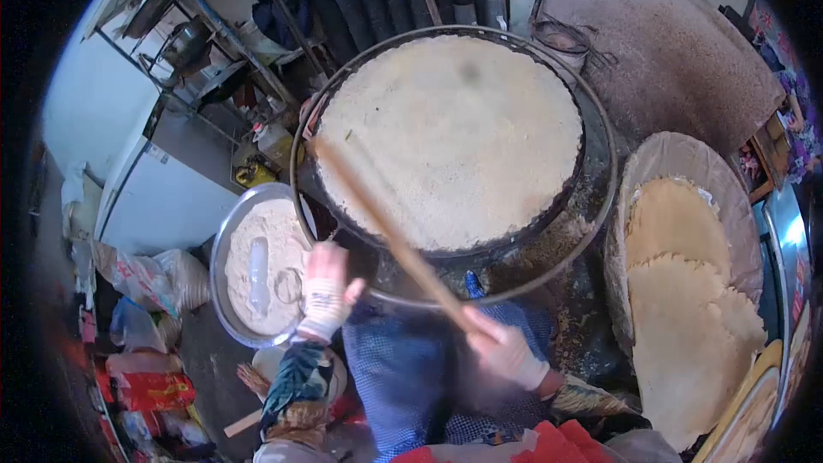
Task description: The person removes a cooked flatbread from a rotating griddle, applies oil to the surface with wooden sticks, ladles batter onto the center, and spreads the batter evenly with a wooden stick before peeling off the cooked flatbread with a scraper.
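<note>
My right hand (504, 350) is closed round the lower end of a long flat wooden stick (386, 231), which slants up and left over the edge of a large round griddle. A thin pale sheet of batter or flatbread (450, 137) covers the griddle. My left hand (328, 285), in a fingerless light glove, has its fingers raised and apart, with nothing visible in it. It is at the right rim of a metal basin (220, 291) of pale dough or batter, where a clear plastic scoop or bottle (259, 274) lies.
A lined basket (741, 206) at the right bears folded thin flatbreads (686, 334). A metal ring (610, 180) surrounds the griddle. Shelves with pots (184, 45) stand at the upper left, and plastic bags (154, 390) lie at the lower left.
</note>
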Action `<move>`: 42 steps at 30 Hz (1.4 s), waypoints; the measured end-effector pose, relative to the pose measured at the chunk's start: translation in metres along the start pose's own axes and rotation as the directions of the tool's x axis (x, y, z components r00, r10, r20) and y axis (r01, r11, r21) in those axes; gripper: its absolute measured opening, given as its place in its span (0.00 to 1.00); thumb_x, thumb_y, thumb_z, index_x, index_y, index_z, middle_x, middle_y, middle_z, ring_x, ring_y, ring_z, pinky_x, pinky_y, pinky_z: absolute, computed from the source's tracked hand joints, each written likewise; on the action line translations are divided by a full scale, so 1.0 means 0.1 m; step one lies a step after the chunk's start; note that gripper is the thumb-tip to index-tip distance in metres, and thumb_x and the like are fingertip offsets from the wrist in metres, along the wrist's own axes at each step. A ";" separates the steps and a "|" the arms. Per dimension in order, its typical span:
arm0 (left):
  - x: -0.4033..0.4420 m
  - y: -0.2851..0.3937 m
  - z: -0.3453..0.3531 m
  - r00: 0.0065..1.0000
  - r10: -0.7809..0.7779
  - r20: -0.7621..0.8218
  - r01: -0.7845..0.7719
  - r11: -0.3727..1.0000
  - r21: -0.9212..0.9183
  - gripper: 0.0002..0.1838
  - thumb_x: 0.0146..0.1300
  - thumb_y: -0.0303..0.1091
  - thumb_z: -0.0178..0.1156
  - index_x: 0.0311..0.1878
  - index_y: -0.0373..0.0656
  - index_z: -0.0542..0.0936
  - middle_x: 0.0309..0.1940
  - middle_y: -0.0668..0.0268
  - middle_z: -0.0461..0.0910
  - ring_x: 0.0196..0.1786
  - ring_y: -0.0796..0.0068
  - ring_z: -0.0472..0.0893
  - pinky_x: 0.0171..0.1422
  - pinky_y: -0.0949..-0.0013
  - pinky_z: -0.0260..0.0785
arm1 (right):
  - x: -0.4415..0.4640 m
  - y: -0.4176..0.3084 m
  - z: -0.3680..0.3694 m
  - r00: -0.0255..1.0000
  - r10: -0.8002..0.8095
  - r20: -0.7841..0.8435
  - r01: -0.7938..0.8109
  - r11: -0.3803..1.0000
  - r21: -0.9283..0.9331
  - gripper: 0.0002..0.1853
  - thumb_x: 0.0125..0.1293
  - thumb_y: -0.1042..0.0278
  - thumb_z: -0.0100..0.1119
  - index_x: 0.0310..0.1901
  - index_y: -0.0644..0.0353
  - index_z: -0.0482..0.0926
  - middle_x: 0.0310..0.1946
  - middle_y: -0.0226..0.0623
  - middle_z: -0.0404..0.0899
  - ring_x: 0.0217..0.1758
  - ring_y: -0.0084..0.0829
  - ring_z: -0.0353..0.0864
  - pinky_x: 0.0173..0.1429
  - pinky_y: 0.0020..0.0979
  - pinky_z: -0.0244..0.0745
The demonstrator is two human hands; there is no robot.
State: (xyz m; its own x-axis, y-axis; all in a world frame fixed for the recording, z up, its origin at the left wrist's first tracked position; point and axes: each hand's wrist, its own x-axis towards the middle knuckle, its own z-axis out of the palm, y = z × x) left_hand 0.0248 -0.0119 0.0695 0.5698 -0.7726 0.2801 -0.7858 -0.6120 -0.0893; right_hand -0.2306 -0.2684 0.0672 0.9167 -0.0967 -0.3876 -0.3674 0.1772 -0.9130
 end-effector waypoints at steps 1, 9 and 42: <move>-0.05 0.12 0.18 0.986 0.094 0.139 -0.096 0.995 0.008 0.26 0.63 0.49 0.56 0.54 0.35 0.74 0.57 0.50 0.71 0.66 0.45 0.66 0.75 0.40 0.48 | -0.03 0.13 -0.06 0.997 0.034 -0.066 -0.030 0.998 0.057 0.28 0.71 0.62 0.57 0.71 0.44 0.64 0.27 0.25 0.78 0.21 0.17 0.75 0.25 0.21 0.74; -0.01 1.42 0.29 0.981 -0.128 0.142 0.137 0.989 -0.055 0.22 0.57 0.50 0.59 0.46 0.42 0.77 0.38 0.59 0.79 0.49 0.52 0.75 0.66 0.43 0.58 | -0.32 -0.14 -0.09 0.996 0.085 -0.024 -0.081 0.988 0.132 0.25 0.70 0.70 0.57 0.68 0.51 0.71 0.35 0.21 0.78 0.27 0.11 0.71 0.32 0.18 0.70; 2.12 0.77 0.36 0.939 0.332 0.089 -0.319 0.938 -0.135 0.49 0.42 0.67 0.61 0.60 0.34 0.69 0.61 0.46 0.70 0.68 0.44 0.65 0.74 0.49 0.56 | -0.11 0.17 -0.42 0.996 -0.061 -0.060 0.076 0.958 0.275 0.28 0.72 0.62 0.53 0.72 0.53 0.63 0.19 0.24 0.71 0.16 0.13 0.67 0.18 0.19 0.62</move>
State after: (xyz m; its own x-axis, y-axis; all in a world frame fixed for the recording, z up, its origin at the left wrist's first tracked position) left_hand 0.0937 -0.2290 0.0879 0.2951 -0.9438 0.1486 -0.9515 -0.3045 -0.0445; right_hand -0.2534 -0.3057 0.0505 0.9264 -0.1662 -0.3379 -0.2396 0.4322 -0.8693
